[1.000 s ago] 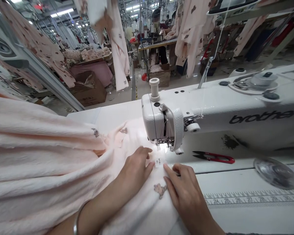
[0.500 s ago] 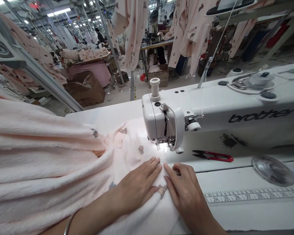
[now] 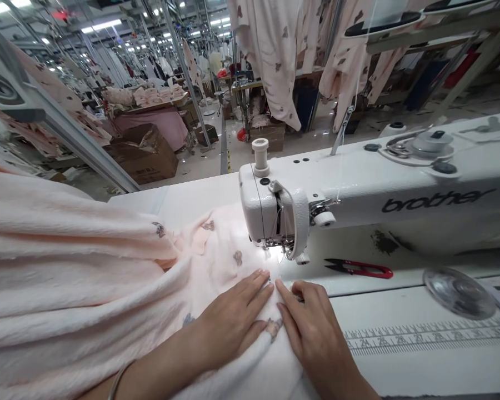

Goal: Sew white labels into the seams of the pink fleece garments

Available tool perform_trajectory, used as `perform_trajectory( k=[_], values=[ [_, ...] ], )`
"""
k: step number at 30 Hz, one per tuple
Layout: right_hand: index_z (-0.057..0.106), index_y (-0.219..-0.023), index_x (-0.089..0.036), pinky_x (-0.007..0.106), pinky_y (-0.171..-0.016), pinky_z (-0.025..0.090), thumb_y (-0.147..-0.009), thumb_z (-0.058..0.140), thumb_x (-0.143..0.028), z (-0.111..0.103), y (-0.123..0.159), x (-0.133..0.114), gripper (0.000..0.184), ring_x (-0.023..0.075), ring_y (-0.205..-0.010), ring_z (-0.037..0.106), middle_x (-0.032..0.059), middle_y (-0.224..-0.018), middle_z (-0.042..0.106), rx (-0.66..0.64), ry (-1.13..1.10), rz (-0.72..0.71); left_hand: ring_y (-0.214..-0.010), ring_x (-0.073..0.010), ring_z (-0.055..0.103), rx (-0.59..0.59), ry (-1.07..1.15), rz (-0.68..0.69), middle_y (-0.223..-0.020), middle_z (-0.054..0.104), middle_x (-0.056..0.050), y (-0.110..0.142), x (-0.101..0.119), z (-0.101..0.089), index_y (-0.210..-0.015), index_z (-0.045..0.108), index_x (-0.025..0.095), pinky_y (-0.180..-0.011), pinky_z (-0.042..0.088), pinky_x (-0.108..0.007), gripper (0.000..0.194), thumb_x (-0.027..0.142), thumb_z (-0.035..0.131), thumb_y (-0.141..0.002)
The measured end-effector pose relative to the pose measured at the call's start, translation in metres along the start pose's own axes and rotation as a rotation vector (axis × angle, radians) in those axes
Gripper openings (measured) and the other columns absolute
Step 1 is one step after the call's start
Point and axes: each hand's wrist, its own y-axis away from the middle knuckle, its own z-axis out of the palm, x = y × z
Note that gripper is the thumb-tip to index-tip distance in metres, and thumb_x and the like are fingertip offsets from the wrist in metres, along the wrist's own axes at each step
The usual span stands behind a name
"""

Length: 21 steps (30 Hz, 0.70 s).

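Observation:
Pale pink plush fabric (image 3: pixel 216 261) with small printed motifs lies under the head of a white sewing machine (image 3: pixel 270 211). Its presser foot and needle area are lit, and the fabric's right edge runs toward them. My left hand (image 3: pixel 233 316) rests flat on the cloth just in front of the foot, fingers stretched forward and close together. At the right edge my right hand (image 3: pixel 312 316) pinches the cloth between thumb and index finger, with its other fingers curled. Part of the cloth under both hands is hidden.
Red-handled thread snips (image 3: pixel 360 268) lie right of the needle. A clear round disc (image 3: pixel 458 293) and a printed ruler strip (image 3: pixel 425 337) are farther right. Bunched fabric (image 3: pixel 66 278) covers the left side. Hanging pink garments (image 3: pixel 270 61) and a cardboard box (image 3: pixel 144 153) are beyond the machine.
The hanging garments have shifted to the right. The view has moved slightly, so the machine sits a little farther left. Both hands keep nearly the same place on the fabric.

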Motion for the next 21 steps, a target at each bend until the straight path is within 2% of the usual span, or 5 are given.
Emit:
perform_trajectory(
  k=[8,11,21],
  values=[
    [0.056,-0.114,-0.009,0.036,-0.06,0.048,-0.088,0.043,-0.016,0.0,-0.015,0.01,0.03,0.0212,-0.075,0.045,0.0101,-0.083,0.048,-0.092,0.078,-0.075,-0.132,-0.0291,0.032,-0.055,-0.102,0.023,-0.14,0.038,-0.022,-0.003,-0.008,-0.003,-0.134,0.036,0.003,-0.104,0.04,-0.041,0.051,0.03,0.042,-0.091],
    [0.057,-0.113,-0.009,0.037,-0.064,0.049,-0.088,0.044,-0.017,0.005,-0.022,0.013,0.03,0.0224,-0.077,0.047,0.0108,-0.084,0.049,-0.098,0.128,-0.088,-0.132,-0.029,0.033,-0.055,-0.102,0.009,-0.138,0.04,-0.022,-0.005,-0.015,-0.004,-0.135,0.035,0.002,-0.105,0.039,-0.042,0.052,0.03,0.041,-0.092],
    [0.059,-0.114,-0.01,0.039,-0.064,0.051,-0.087,0.046,-0.018,0.013,-0.026,0.013,0.031,0.0237,-0.078,0.048,0.0126,-0.087,0.052,-0.083,0.171,-0.052,-0.134,-0.0271,0.03,-0.077,-0.022,-0.053,-0.142,0.035,-0.018,-0.009,-0.024,-0.005,-0.137,0.031,0.009,-0.106,0.038,-0.044,0.052,0.032,0.041,-0.092]
  ],
)
